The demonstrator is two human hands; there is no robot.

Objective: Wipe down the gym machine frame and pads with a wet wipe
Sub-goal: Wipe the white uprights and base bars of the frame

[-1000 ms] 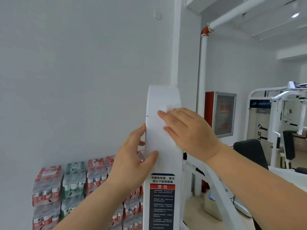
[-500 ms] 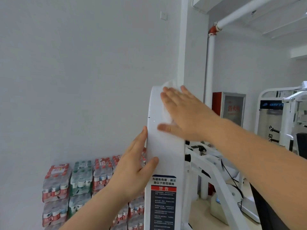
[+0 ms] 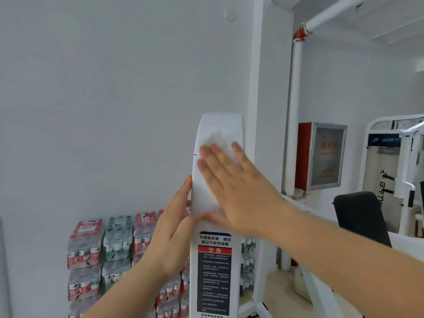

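White gloss steel, head view only: the machine's upright frame panel [image 3: 219,123] stands centre-frame w/ a rounded top, and the wet wipe [image 3: 215,140] lies on its front face near the top edge, only a crumpled white bit showing above the fingertips; the rest is hidden under the palm. Right hand [image 3: 231,184] is flat on the wipe, fingers straight and slightly spread, pressing rather than pinching, and blurred. Left hand [image 3: 174,228] holds the panel's left edge, fingers laid up along and behind that edge, thumb across onto the front face just above the warning label [image 3: 214,271]. Risks, as I judge them: the wipe is pinned by palm pressure alone, so a fast stroke over the rounded top could let it bunch up or slip out and drop, prob. behind the panel. White wipe on white paint makes missed strips hard to spot, esp. along the right edge. A wet pass down onto the label could lift its top corners or smear the print. The left thumb sits in the stroke path, so the strip under it could get skipped. The black seat pad [image 3: 360,214], well apart to the right, looks not yet reached. Shrink-wrapped water bottle packs [image 3: 96,249] are stacked against the wall behind, at lower left.
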